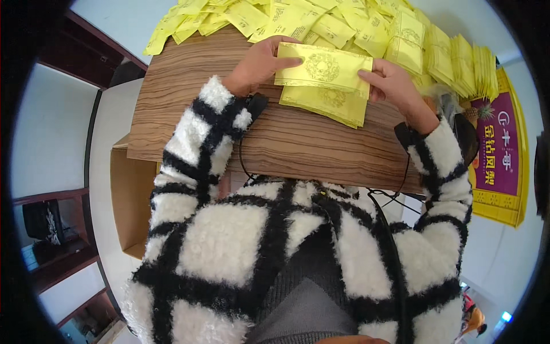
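A flat yellow printed packet (323,69) with a round emblem is stretched level between my two hands above the table. My left hand (264,62) pinches its left end, thumb on top. At the other end my right hand (392,85) grips the right edge between thumb and fingers. Just below it, partly covered, a small stack of similar yellow packets (338,110) lies on the wood-grain table (281,146). Whether more than one packet is in my hands I cannot tell.
A heap of loose yellow packets (286,20) spreads along the table's far side. Several bundled packets (440,54) stand in a row at the far right. Right of the table is a purple and yellow printed panel (501,149). A cardboard box (129,200) sits left, below the tabletop.
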